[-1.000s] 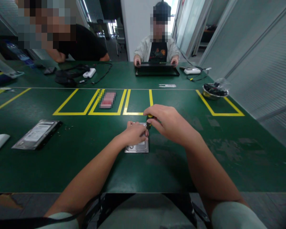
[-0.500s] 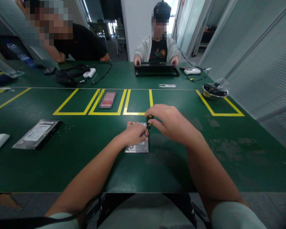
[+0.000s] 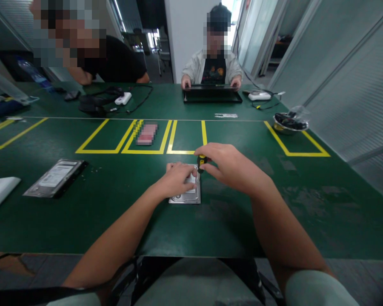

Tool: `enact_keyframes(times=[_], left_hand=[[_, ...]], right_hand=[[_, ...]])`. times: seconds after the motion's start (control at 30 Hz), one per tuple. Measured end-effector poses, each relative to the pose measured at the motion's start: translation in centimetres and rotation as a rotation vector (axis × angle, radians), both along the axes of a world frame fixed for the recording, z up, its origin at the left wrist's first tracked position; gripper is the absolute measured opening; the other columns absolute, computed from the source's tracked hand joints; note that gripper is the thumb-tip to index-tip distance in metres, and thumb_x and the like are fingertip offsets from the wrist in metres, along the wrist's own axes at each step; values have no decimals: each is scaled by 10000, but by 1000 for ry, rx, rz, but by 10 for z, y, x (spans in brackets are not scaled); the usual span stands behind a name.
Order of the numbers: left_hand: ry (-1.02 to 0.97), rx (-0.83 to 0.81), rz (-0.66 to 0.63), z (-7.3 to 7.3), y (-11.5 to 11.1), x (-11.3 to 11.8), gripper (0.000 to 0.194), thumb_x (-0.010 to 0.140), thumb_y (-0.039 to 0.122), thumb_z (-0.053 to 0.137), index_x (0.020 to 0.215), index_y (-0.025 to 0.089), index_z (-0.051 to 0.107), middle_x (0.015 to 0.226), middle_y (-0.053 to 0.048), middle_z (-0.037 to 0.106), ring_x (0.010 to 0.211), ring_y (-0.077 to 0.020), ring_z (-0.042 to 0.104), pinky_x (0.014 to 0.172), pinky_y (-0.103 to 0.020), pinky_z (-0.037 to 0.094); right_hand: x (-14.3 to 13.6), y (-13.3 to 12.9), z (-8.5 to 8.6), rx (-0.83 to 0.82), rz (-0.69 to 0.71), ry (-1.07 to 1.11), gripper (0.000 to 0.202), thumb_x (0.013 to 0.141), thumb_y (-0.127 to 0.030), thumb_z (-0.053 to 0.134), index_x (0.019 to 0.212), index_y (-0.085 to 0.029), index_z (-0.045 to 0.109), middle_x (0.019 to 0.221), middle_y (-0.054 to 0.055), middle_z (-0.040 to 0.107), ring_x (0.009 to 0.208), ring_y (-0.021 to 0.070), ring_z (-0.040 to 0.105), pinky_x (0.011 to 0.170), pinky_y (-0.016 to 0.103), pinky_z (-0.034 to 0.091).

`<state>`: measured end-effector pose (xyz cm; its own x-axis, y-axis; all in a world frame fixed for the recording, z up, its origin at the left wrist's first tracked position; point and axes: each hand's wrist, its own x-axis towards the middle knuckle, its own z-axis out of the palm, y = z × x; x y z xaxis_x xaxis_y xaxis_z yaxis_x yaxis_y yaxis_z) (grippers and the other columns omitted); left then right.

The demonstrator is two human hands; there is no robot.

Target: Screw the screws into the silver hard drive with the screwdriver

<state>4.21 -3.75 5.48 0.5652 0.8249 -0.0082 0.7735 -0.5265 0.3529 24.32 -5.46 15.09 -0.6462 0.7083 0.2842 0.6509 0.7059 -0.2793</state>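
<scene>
A silver hard drive (image 3: 194, 196) lies flat on the green table before me. My left hand (image 3: 178, 177) rests across the drive's upper left part, thumb and index finger spread apart, covering much of its face. At the drive's far right corner, my right hand (image 3: 221, 160) grips a short black-and-yellow screwdriver (image 3: 201, 163) from above. The screwdriver stands nearly upright; its tip is too small to make out. A second hard drive (image 3: 55, 176) sits to the left, with small loose screws (image 3: 94, 169) beside it.
Yellow tape boxes (image 3: 98, 151) line the table's middle; one holds a pixelated reddish item (image 3: 147, 134). A metal bowl (image 3: 290, 126) of dark parts stands at right. Opposite, a person holds a black tray (image 3: 212, 100); another person sits far left. A white object (image 3: 1, 189) lies at the left.
My left thumb and index finger have spread and drawn back from the screwdriver's tip. My right hand has stayed at the drive's corner with the screwdriver. The view has shifted slightly.
</scene>
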Motion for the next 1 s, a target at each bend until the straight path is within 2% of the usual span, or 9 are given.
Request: enact_keyframes(times=[0.1, 0.17, 0.27, 0.33, 0.43, 0.53, 0.63, 0.77, 1.0], left_hand=[[-14, 16, 51, 5, -8, -11, 523, 769, 504, 681, 1207, 247, 555, 1153, -87, 594, 1103, -337, 493, 911, -458, 351], [-35, 12, 35, 3, -13, -18, 791, 704, 612, 711, 1368, 273, 448, 1308, -113, 516, 1192, -372, 442, 966, -503, 345], [-74, 1, -36, -8, -19, -30, 1158, 576, 738, 739, 1518, 285, 241, 1480, -144, 368, 1330, -411, 328, 1071, -546, 280], [-79, 5, -59, -17, -23, -36, 1265, 538, 787, 724, 1546, 257, 172, 1542, -168, 291, 1396, -423, 250, 1122, -558, 218], [-56, 39, -53, -28, -28, -42, 1285, 542, 792, 718, 1555, 226, 164, 1577, -183, 257, 1441, -428, 186, 1148, -578, 155], [-21, 89, -49, -33, -31, -44, 1185, 597, 777, 693, 1541, 224, 238, 1583, -173, 281, 1457, -424, 169, 1151, -596, 123], [5, 133, -70, -33, -31, -44, 1098, 634, 785, 655, 1514, 220, 322, 1572, -166, 325, 1453, -414, 207, 1158, -610, 81], [12, 160, -87, -31, -31, -43, 1053, 669, 764, 644, 1510, 203, 348, 1551, -169, 372, 1423, -402, 303, 1165, -625, 50], [4, 141, -78, -30, -30, -39, 1042, 682, 743, 650, 1518, 204, 340, 1578, -169, 332, 1433, -392, 311, 1168, -620, 73]], right_hand=[[-1, 0, -1, -4, 6, -12, 222, 901, -149, 561, 1111, -134, 632, 1054, 104, 676, 1000, 219, 605, 868, 311, 446], [-1, -1, -1, -2, 7, -15, 216, 902, -147, 559, 1106, -139, 630, 1048, 100, 676, 993, 216, 604, 860, 309, 444], [1, -2, -1, -1, -9, -25, 209, 900, -152, 567, 1099, -139, 630, 1038, 100, 674, 971, 219, 607, 844, 315, 442], [2, -2, 1, 8, -14, -26, 209, 902, -168, 577, 1102, -140, 628, 1033, 98, 673, 957, 220, 607, 834, 317, 439], [5, -3, 3, 24, -17, -22, 209, 904, -181, 581, 1105, -143, 623, 1028, 94, 670, 942, 215, 606, 823, 311, 429], [7, -6, 7, 33, -37, -31, 198, 902, -180, 573, 1093, -150, 617, 1024, 88, 667, 936, 209, 600, 811, 303, 414], [9, -11, 12, 50, -71, -61, 162, 904, -196, 568, 1055, -154, 608, 990, 81, 660, 908, 204, 590, 780, 295, 395], [10, -18, 18, 81, -137, -110, 106, 904, -235, 588, 971, -153, 577, 926, 72, 640, 852, 197, 573, 731, 288, 371], [4, -33, 24, 101, -295, -256, 121, 867, -208, 625, 947, -155, 551, 915, 86, 651, 792, 205, 575, 642, 289, 333]])
